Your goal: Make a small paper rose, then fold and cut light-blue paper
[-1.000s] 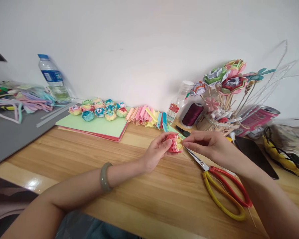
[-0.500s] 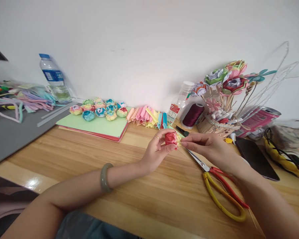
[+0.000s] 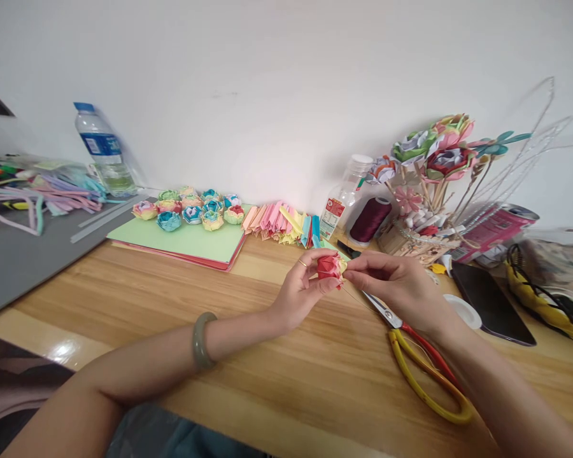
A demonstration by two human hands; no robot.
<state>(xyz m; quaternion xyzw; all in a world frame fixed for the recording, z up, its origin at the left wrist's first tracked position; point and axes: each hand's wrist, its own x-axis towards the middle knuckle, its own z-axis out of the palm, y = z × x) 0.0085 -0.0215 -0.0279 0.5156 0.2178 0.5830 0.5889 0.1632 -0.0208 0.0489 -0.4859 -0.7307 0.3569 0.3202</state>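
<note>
Between my two hands is a small folded paper flower (image 3: 328, 267), red on one side and pale pink and yellow on the other. My left hand (image 3: 300, 286) grips its red side between thumb and fingers. At the yellow petals, my right hand (image 3: 386, 280) pinches the edge with thumb and forefinger. A thin thread (image 3: 358, 298) trails from the flower toward the right. Below my right hand lie scissors (image 3: 384, 312) with red and yellow handles, partly covered by my right forearm.
Finished paper flowers (image 3: 191, 213) sit on green paper (image 3: 181, 243) at the back left. Folded paper pieces (image 3: 281, 222) stand beside them. A thread spool (image 3: 370, 221), a clear bottle (image 3: 341, 197), a flower basket (image 3: 415, 242), a phone (image 3: 491, 302) and a white disc (image 3: 462, 310) are right.
My right hand has shifted slightly left against the yellow petals, and its forearm has moved down a little. More of the white disc shows; the red scissor handle is more covered.
</note>
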